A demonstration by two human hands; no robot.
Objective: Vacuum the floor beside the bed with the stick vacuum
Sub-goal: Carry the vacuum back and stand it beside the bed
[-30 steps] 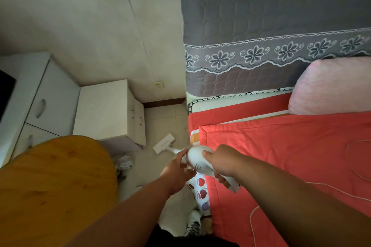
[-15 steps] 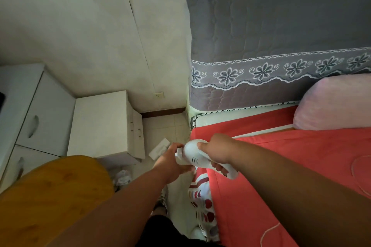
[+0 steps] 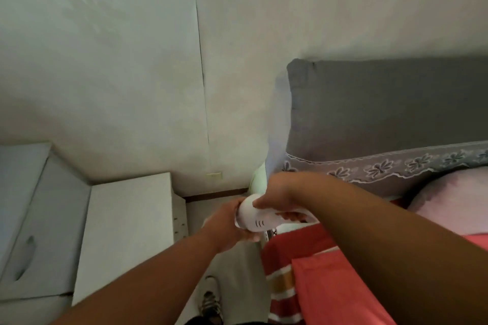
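Observation:
The white body of the stick vacuum [image 3: 257, 219] is held up at the corner of the bed [image 3: 330, 272]. My right hand [image 3: 280, 192] grips its handle from above, fingers curled under it. My left hand [image 3: 224, 221] wraps the front end of the body from the left. The tube and floor head are hidden behind my hands. A narrow strip of pale floor [image 3: 237, 266] runs between the bed and a white cabinet.
A white bedside cabinet [image 3: 126, 232] stands left of the floor strip, with a larger white drawer unit [image 3: 29, 219] further left. The grey padded headboard [image 3: 383, 119] and a pink pillow [image 3: 454, 200] lie to the right. A shoe [image 3: 210, 301] is on the floor below.
The view has tilted up and moved forward; the wooden table and the vacuum's floor head have left sight. Both hands stay on the vacuum body, now nearer the headboard.

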